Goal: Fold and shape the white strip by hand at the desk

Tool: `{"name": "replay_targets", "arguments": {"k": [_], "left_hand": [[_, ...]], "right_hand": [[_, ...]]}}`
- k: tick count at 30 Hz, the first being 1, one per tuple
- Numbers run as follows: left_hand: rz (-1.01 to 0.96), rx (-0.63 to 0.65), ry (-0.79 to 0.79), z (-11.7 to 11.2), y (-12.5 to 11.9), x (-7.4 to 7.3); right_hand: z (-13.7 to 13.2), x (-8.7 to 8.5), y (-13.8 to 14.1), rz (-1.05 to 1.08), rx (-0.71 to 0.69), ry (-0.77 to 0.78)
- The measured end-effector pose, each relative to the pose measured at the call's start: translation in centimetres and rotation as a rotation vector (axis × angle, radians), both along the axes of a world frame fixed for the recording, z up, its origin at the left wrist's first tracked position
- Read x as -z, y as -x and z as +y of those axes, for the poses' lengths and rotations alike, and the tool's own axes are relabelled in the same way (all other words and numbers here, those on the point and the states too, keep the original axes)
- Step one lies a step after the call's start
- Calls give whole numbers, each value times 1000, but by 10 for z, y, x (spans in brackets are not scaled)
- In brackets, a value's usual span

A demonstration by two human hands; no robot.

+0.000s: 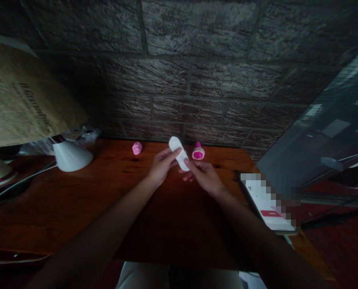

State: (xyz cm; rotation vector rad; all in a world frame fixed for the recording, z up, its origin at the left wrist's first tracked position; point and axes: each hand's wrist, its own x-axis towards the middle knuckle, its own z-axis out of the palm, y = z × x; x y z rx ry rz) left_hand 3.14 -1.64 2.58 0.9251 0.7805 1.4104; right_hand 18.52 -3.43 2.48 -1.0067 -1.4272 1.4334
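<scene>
Both my hands meet above the far middle of a dark wooden table [106, 208]. Between them they hold a small white folded strip [179, 154], tilted with one end up toward the wall. My left hand [162, 164] pinches its left side with thumb and fingers. My right hand [201, 174] grips its lower right end, with a fingertip resting on it. Just behind the strip, on the table, stands a small pink piece [198, 152] with a bright centre. A second pink lump [137, 148] lies to the left of it, near the wall.
A white cone-shaped lamp base [72, 156] with a cable stands at the left, under a large paper shade with print [22, 100]. A white paper with a red patch [269, 208] lies at the table's right edge. A dark stone-pattern wall [197, 72] closes the back.
</scene>
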Motion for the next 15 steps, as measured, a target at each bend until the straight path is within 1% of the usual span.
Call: {"name": "replay_targets", "arguments": {"k": [4,7,12,15], "left_hand": [[14,-32,-21,-1,0,-1],[5,-51,-24,-1,-1,-1],[28,58,7,-2,-2,1],[47,45,-5,-2,-2,2]], "right_hand": [[0,0,1,-11,-24,72],[0,1,0,-27,-28,89],[0,2,0,-6,-30,83],[1,3,1,31,-17,79]]}}
